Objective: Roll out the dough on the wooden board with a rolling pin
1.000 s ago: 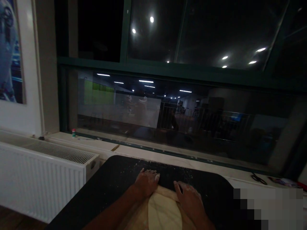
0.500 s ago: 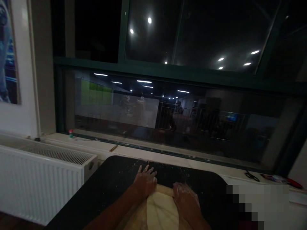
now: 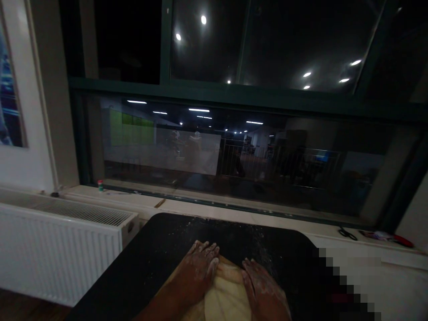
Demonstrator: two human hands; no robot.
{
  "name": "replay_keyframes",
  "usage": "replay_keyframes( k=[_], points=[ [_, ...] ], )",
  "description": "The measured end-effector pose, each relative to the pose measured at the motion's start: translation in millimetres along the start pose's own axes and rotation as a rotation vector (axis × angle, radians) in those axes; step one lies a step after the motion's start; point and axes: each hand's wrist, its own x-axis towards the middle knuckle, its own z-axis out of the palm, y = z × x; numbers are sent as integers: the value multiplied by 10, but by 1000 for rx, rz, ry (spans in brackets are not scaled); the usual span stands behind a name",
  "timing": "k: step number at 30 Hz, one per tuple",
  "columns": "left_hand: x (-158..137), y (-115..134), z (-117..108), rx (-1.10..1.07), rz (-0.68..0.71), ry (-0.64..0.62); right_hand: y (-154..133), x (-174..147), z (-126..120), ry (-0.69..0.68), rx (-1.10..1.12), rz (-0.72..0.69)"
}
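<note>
Bringing spread fingers closer, the left hand point(image 3: 201, 266) lies flat, seemingly steadying dough sheet point(image 3: 225, 298) at eleven o'clock; right hand point(image 3: 264, 284), grip unclear, at one.

The dark surface point(image 3: 301, 263), its two far corners rounded, carries a flat tan piece point(image 3: 196, 311) reaching in from six o'clock, a paler flat piece point(image 3: 225, 296) showing within its outline. White powder point(image 3: 264, 247) lies scattered from eleven to one o'clock.

Worktop point(image 3: 287, 258): matt, smooth, speckled with dry powder. Dough-like sheet point(image 3: 225, 296): smooth, soft-looking, matt. Radiator point(image 3: 63, 254): painted metal by look, ribbed front; window pane point(image 3: 261, 160): glossy, reflective glass.
</note>
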Motion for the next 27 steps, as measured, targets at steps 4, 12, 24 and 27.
replay_keyframes(
  k=[4, 12, 24, 27],
  points=[
    [323, -104, 90, -8, -67, -97, 15, 396, -98, -191, -20, 93],
    [807, -303, 165, -28, -90, -181, 83, 806, -116, -262, 50, 235],
    [283, 31, -354, -168, -165, -45, -29, 512, -625, -209, 115, 212],
    [69, 64, -212, -88, -56, 13, -152, 211, -428, -138, 120, 130]
  ],
)
